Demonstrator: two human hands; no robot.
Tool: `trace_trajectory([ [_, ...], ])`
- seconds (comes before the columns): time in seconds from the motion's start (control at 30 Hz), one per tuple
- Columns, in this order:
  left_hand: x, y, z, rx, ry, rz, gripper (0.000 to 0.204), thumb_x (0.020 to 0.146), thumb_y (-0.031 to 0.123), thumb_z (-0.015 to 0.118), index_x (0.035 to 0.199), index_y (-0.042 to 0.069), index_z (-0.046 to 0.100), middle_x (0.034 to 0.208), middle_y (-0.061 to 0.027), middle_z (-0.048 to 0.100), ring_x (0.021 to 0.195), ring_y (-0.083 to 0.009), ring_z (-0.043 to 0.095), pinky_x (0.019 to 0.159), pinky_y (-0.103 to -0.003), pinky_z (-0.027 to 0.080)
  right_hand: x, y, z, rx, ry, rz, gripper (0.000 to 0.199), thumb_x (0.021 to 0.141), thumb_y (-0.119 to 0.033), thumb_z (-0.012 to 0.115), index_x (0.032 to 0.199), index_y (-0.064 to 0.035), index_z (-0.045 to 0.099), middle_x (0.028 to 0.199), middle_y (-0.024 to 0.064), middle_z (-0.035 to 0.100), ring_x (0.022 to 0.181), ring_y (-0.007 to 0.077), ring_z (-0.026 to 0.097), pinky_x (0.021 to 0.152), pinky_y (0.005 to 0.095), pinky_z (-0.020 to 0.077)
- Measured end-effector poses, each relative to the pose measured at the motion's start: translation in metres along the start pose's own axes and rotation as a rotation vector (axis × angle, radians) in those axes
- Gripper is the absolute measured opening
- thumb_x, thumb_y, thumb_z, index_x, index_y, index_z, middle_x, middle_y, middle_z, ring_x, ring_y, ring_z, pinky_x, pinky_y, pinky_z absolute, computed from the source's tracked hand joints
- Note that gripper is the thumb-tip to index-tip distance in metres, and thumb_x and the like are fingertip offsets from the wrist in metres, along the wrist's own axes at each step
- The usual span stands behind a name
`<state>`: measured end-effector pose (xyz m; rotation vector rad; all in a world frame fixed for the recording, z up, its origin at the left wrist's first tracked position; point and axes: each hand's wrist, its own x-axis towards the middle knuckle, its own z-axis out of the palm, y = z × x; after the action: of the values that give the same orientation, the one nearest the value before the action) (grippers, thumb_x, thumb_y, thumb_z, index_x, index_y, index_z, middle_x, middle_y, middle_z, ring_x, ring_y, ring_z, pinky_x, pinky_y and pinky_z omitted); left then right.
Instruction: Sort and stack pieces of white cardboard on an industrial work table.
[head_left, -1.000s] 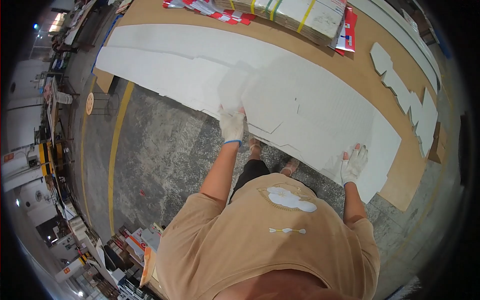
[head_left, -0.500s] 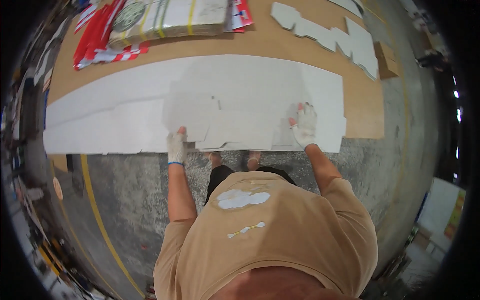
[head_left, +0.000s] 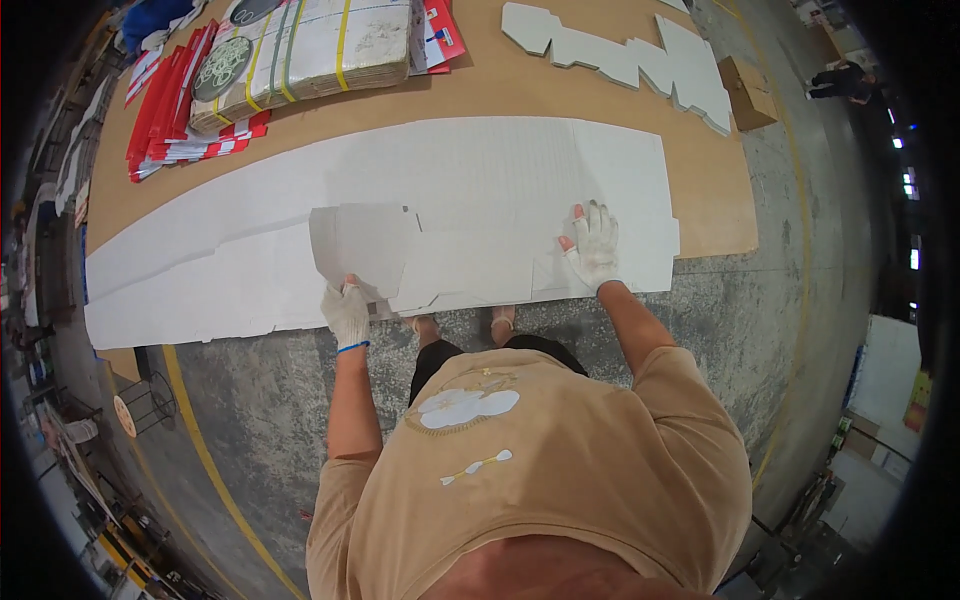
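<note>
Brown table (head_left: 560,85) carries long white cardboard sheets (head_left: 500,170). Atop them, at the near edge, a die-cut cardboard blank (head_left: 440,255). Gloved left hand (head_left: 347,312) pinches its near-left corner; gloved right hand (head_left: 594,245) presses flat, fingers spread, on its right end.

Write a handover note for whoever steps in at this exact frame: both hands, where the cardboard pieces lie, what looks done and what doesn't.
Left hand: gloved, gripping the near edge of the die-cut cardboard blank.
Right hand: gloved, pressed flat on the same blank's right end.
The blank lies on top of the long white sheet stack on the brown table.
Strapped bundle and red printed sheets sit far left; cut white pieces far right.
Done: blank lies flat and unfolded, held at both ends.
Left: it has not been lifted off the stack.
</note>
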<state>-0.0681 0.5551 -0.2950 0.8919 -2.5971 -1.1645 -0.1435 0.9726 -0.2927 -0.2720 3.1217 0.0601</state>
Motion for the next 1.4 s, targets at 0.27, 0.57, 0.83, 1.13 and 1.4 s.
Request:
trace_trajectory([
  [0.27,0.013,-0.014,-0.011,-0.6,-0.163,-0.229,0.03,0.084,0.02,0.055,0.104,-0.003,0.058,0.089,-0.0127,0.064,0.081,-0.022,0.06,0.071,-0.034,0.046,0.001,0.0,0.001,0.008,0.013,-0.025,0.068,0.08,-0.045,0.051,0.133,-0.0055,0.034,0.137,0.0182,0.027,0.127,0.0373,0.022,0.103,0.0526,0.0167],
  [0.57,0.013,-0.026,-0.006,-0.637,-0.144,-0.267,0.03,0.085,0.021,0.054,0.102,-0.003,0.06,0.09,-0.0167,0.065,0.083,-0.0263,0.062,0.072,-0.035,0.045,0.003,0.003,-0.001,0.016,-0.009,-0.025,0.067,0.081,-0.046,0.049,0.133,-0.0066,0.034,0.138,0.0178,0.026,0.128,0.0364,0.022,0.104,0.0521,0.0168],
  [0.83,0.002,-0.013,0.006,-0.273,0.008,-0.028,0.029,0.085,0.02,0.055,0.101,-0.004,0.06,0.089,-0.0158,0.065,0.084,-0.0244,0.061,0.074,-0.036,0.045,0.002,0.006,-0.002,0.004,-0.009,-0.009,0.067,0.08,-0.046,0.05,0.132,-0.0068,0.034,0.138,0.0182,0.026,0.128,0.0357,0.021,0.104,0.0516,0.0171],
  [1.13,-0.002,0.006,0.006,0.015,0.037,-0.015,0.031,0.084,0.02,0.055,0.105,-0.002,0.059,0.094,-0.0101,0.064,0.084,-0.0192,0.059,0.073,-0.033,0.047,0.003,0.006,-0.005,0.01,-0.018,0.012,0.066,0.079,-0.045,0.052,0.13,-0.0063,0.038,0.136,0.0171,0.029,0.127,0.0343,0.023,0.102,0.0499,0.0194],
  [1.4,0.008,0.001,0.004,-0.357,0.065,-0.07,0.025,0.081,0.016,0.057,0.092,-0.005,0.061,0.085,-0.0112,0.064,0.076,-0.0187,0.059,0.068,-0.033,0.046,0.004,0.005,-0.003,0.054,-0.03,0.017,0.066,0.08,-0.046,0.051,0.131,-0.008,0.036,0.137,0.0167,0.028,0.128,0.034,0.022,0.102,0.0503,0.0183],
])
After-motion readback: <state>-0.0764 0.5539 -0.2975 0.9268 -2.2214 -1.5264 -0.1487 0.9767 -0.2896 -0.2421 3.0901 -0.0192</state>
